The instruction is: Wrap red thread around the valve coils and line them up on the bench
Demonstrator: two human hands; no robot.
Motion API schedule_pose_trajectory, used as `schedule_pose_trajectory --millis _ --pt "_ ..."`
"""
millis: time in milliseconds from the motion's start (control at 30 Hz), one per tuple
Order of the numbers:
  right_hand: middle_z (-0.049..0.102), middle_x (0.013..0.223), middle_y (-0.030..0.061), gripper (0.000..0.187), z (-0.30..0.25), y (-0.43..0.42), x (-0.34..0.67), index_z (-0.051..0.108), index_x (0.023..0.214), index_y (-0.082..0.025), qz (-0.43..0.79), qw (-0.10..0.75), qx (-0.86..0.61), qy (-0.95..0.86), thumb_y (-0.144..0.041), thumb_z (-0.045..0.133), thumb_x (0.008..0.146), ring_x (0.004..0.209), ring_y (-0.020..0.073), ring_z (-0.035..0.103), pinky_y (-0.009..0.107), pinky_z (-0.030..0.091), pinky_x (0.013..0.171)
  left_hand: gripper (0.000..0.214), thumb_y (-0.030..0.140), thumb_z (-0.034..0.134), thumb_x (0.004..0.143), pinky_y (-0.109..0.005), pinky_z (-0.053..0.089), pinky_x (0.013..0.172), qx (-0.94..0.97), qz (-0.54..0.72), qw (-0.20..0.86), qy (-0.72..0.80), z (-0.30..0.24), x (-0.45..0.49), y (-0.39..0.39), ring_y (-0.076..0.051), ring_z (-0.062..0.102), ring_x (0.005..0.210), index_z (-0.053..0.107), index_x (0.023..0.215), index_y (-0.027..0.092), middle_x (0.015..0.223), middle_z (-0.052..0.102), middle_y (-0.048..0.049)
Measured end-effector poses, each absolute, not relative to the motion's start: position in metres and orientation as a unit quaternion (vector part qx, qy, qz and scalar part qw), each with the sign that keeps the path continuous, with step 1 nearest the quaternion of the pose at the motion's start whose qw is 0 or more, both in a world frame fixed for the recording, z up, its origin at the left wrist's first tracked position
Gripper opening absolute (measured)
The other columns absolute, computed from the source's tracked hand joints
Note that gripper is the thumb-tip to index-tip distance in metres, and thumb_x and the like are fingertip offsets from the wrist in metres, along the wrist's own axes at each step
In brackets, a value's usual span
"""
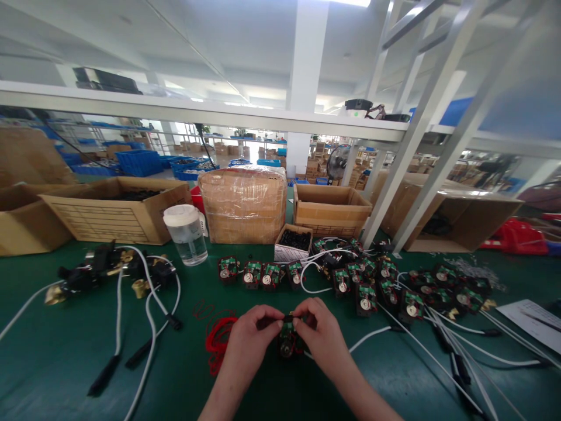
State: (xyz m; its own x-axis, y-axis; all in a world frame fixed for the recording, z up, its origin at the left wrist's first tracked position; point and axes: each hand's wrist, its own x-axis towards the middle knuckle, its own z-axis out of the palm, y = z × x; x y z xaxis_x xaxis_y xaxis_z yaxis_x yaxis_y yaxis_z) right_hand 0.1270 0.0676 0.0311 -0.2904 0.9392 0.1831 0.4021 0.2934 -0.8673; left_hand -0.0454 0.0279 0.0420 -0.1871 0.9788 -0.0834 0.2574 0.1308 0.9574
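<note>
My left hand (pixel 252 336) and my right hand (pixel 319 332) meet low in the middle of the view, both pinched on one small black module with a green circuit board (pixel 287 338). The module hangs between my fingertips just above the green table mat (pixel 65 362). A pile of red rubber bands (pixel 218 339) lies directly left of my left hand. A row of similar black-and-green modules (pixel 260 273) sits just beyond my hands, and many more with white cables (pixel 394 286) spread to the right.
A clear plastic cup with a white lid (pixel 187 234) stands left of centre. Valves with brass fittings and white cables (pixel 114 269) lie at the left. Cardboard boxes (pixel 243 204) line the back, with a small box of black parts (pixel 293 242). Papers (pixel 532 321) rest at far right.
</note>
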Motion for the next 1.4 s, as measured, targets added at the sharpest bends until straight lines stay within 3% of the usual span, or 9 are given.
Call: schedule_pose_trajectory --millis 167,367,667,900,1100,1400 --pt "0.055 0.084 0.0004 0.009 0.028 0.068 0.129 0.065 0.083 -0.021 0.402 0.383 -0.446 -0.703 -0.015 0.058 0.082 0.073 0.0172 0.054 0.027 0.043 0.065 0.025 0.037 0.068 0.069 -0.034 0.051 0.078 0.463 0.452 0.445 0.619 0.044 -0.045 0.025 -0.024 0.068 0.085 0.074 0.085 0.018 0.087 0.075 -0.0055" --pt "0.059 0.087 0.0018 0.019 0.025 0.068 0.137 0.07 0.093 -0.021 0.48 0.38 -0.432 -0.662 -0.026 0.053 0.09 0.074 0.0175 0.056 0.028 0.045 0.065 0.028 0.039 0.065 0.073 -0.033 0.051 0.077 0.474 0.44 0.432 0.629 0.049 -0.042 0.021 -0.024 0.068 0.088 0.073 0.091 0.019 0.092 0.075 -0.0054" --pt "0.057 0.084 0.001 0.005 0.027 0.07 0.126 0.065 0.084 -0.021 0.388 0.369 -0.463 -0.706 -0.02 0.061 0.082 0.072 0.0177 0.056 0.027 0.046 0.064 0.025 0.039 0.066 0.074 -0.034 0.051 0.08 0.488 0.449 0.417 0.621 0.049 -0.041 0.025 -0.024 0.068 0.089 0.073 0.087 0.019 0.09 0.075 -0.0056" --pt "0.056 0.084 0.0006 0.006 0.03 0.07 0.126 0.065 0.084 -0.02 0.404 0.371 -0.449 -0.706 -0.02 0.059 0.084 0.074 0.0176 0.056 0.028 0.044 0.066 0.025 0.037 0.065 0.076 -0.033 0.05 0.08 0.491 0.436 0.42 0.627 0.047 -0.043 0.024 -0.024 0.068 0.089 0.073 0.09 0.019 0.093 0.075 -0.0054" --pt "0.058 0.086 0.0014 0.017 0.036 0.07 0.131 0.068 0.088 -0.021 0.441 0.357 -0.442 -0.694 -0.028 0.053 0.091 0.076 0.0177 0.056 0.028 0.044 0.067 0.033 0.045 0.055 0.086 -0.036 0.047 0.09 0.479 0.45 0.454 0.602 0.05 -0.048 0.021 -0.025 0.065 0.098 0.073 0.097 0.02 0.098 0.075 -0.0043" --pt "0.055 0.082 0.0006 0.006 0.028 0.072 0.126 0.065 0.08 -0.02 0.399 0.377 -0.439 -0.711 -0.019 0.059 0.082 0.073 0.017 0.055 0.027 0.043 0.065 0.03 0.035 0.067 0.074 -0.034 0.048 0.089 0.456 0.455 0.498 0.58 0.047 -0.051 0.021 -0.024 0.066 0.098 0.072 0.098 0.02 0.099 0.074 -0.0039"
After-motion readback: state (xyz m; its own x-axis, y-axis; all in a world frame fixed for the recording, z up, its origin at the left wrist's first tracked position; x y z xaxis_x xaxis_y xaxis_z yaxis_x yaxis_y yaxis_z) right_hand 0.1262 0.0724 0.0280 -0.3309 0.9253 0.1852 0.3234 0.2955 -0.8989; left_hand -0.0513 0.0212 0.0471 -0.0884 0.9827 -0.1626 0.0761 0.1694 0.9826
